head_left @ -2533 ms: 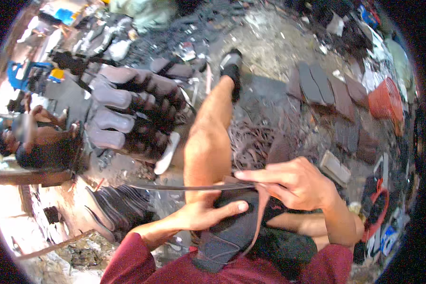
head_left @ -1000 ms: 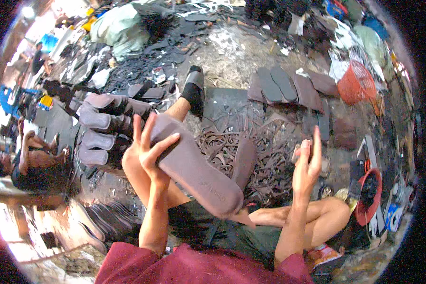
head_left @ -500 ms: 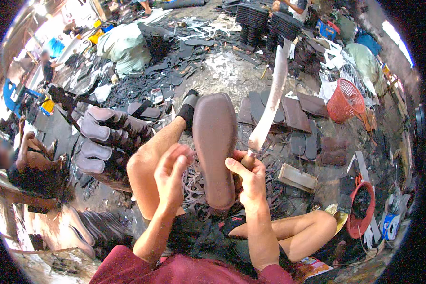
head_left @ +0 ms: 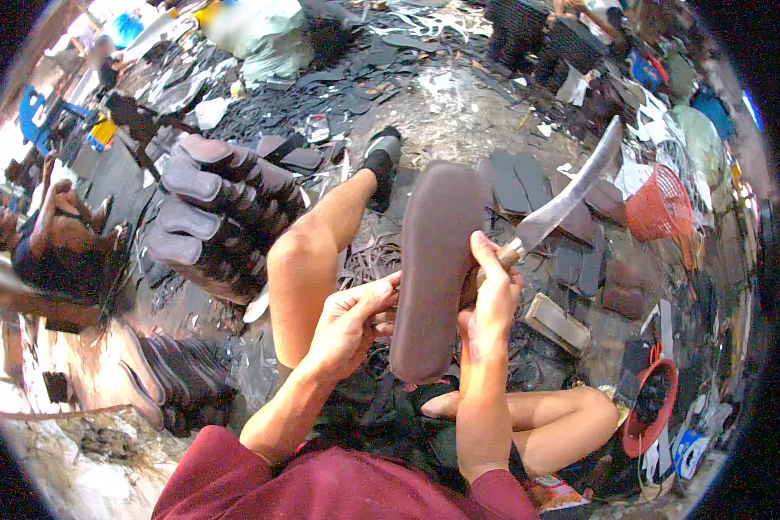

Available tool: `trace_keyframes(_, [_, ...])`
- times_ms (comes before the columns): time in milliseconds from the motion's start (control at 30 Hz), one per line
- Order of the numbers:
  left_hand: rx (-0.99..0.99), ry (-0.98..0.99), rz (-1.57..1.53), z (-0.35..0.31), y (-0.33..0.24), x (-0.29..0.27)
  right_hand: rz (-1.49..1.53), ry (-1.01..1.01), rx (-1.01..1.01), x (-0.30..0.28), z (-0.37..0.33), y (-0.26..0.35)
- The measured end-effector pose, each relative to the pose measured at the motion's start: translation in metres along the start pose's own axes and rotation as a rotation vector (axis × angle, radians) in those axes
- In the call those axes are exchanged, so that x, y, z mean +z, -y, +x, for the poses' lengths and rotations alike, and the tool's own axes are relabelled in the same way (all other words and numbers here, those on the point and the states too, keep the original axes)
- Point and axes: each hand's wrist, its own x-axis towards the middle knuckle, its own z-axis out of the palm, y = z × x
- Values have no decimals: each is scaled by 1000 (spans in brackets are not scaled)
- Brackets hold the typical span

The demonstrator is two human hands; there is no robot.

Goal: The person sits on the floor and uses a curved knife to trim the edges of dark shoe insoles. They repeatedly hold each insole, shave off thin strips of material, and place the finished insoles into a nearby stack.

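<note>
The brown sole (head_left: 435, 269) points forward between left hand (head_left: 347, 328), fingers nearly closed at its left edge, hold unclear, and right hand (head_left: 491, 305), fingers wrapped round the knife (head_left: 567, 206).

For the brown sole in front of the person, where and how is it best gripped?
Probably pinch the brown sole midway along its left long edge, from the left, where the left hand is: it is long and held on end, broad face showing, and the right hand covers part of the right edge, with the curved knife angling out that side.
</note>
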Motion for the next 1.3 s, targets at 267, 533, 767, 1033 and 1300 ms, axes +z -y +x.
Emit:
trace_keyframes(267, [587,-270,1120,-36,-19,-5,-126,7,61,44,-50,-6])
trace_keyframes(533, [482,-1783,1410,-232,-64,-268,-430,-175,149,-141,101,-164])
trace_keyframes(767, [-495,-2053,1518,-333,-23,-368,-1235,-315,130,-186,113,-243])
trace_keyframes(1033, [750,-1514,1572,-153,-53,-220,-810,-170,-325,-142,90,-192])
trace_keyframes(1300, [558,-183,613,-11,33,15,-498,87,-209,-75,-26,-66])
